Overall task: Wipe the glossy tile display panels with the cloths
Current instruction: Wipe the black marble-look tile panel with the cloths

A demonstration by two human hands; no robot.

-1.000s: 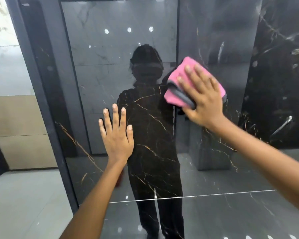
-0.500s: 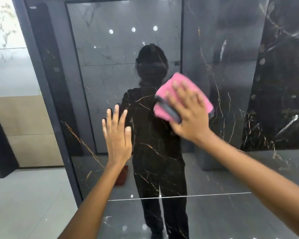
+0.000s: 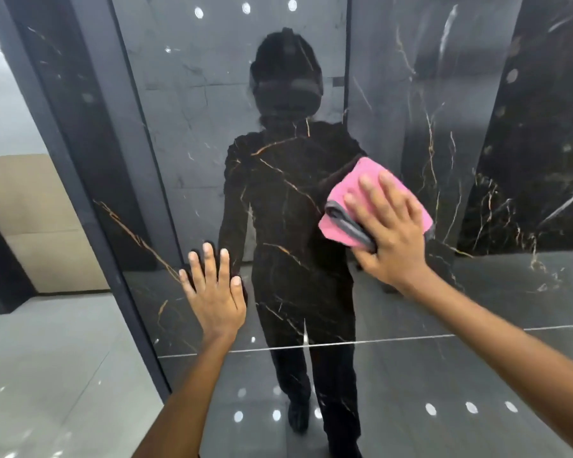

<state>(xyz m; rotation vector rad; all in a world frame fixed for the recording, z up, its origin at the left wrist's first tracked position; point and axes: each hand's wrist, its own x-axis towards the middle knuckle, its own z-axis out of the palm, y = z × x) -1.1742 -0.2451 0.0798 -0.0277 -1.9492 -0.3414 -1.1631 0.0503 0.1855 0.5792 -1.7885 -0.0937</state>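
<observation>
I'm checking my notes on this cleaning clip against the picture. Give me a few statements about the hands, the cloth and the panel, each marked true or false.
1. The right hand presses a pink cloth flat against the glossy dark panel. True.
2. The left hand holds a second cloth. False: it is bare, palm flat on the panel with fingers spread.
3. The cloth has a grey edge. True.
4. The panel is plain white. False: it is black with thin gold veins.
5. The left hand sits lower than the right. True.
</observation>
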